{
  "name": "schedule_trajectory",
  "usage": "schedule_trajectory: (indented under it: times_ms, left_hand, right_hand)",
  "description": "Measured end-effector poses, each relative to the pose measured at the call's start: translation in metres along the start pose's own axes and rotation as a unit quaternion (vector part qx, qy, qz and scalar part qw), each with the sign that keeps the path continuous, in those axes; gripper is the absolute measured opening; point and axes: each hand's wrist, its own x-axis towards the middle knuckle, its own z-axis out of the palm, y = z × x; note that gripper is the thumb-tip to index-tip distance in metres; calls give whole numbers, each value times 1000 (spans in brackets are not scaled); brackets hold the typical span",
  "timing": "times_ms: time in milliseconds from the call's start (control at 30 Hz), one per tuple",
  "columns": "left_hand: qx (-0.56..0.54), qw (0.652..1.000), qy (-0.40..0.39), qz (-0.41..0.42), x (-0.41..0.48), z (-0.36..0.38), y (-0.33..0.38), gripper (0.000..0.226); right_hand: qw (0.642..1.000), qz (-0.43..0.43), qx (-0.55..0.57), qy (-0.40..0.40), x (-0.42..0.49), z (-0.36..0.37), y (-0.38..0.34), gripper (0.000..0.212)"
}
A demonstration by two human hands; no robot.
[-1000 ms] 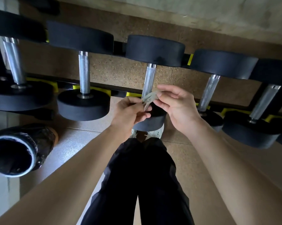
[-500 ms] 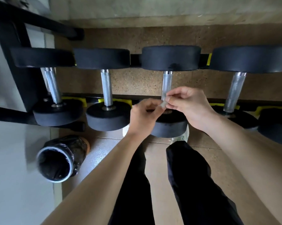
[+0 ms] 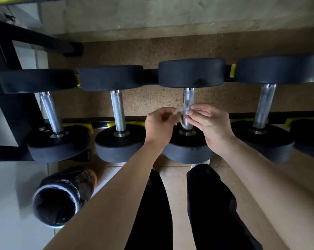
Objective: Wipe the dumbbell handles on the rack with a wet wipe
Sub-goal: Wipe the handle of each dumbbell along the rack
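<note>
Several black dumbbells with knurled steel handles lie side by side on a black rack (image 3: 102, 123) with yellow pads. A small pale wet wipe (image 3: 181, 110) is stretched between both hands just in front of the third dumbbell's handle (image 3: 188, 98). My left hand (image 3: 159, 125) pinches the wipe's left end with curled fingers. My right hand (image 3: 208, 121) pinches its right end at the fingertips, beside the handle. Further handles stand at the left (image 3: 50, 112), left of centre (image 3: 117, 110) and right (image 3: 264, 105). Whether the wipe touches the handle is unclear.
A round bin (image 3: 60, 197) lined with a black bag lies tipped on the floor at lower left. The rack's black frame (image 3: 6, 51) rises at the left. A concrete wall (image 3: 170, 13) stands behind the rack. My legs in black trousers (image 3: 206, 204) are below.
The view has swung left and closed in on the rack. Both hands have stayed together on the wipe and now hold it spread slightly wider by the third handle.
</note>
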Motion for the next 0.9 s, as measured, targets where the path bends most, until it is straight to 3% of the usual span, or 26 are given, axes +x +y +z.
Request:
schedule_trajectory:
  times_ms: [100, 267, 367, 500, 700, 800, 900]
  left_hand:
    - [-32, 998, 34, -31, 21, 8, 6, 7]
    - [22, 997, 58, 40, 41, 27, 15, 10]
    - [103, 990, 38, 83, 27, 28, 6, 14]
    - [228, 971, -37, 62, 0, 21, -22, 16]
    - [100, 994, 19, 26, 0, 21, 5, 16]
    - [59, 994, 75, 56, 12, 31, 27, 9]
    - [52, 995, 73, 35, 26, 37, 36, 3]
  right_hand:
    - [963, -87, -231, 109, 6, -2, 15, 26]
    - [877, -225, -416, 83, -9, -4, 49, 38]
    - [874, -220, -419, 110, -8, -5, 54, 40]
    - [883, -209, -411, 92, -8, -3, 52, 52]
    - [910, -221, -349, 15, -11, -4, 34, 56]
    - [921, -230, -313, 30, 2, 0, 14, 54]
    - [910, -256, -324, 45, 21, 1, -1, 52]
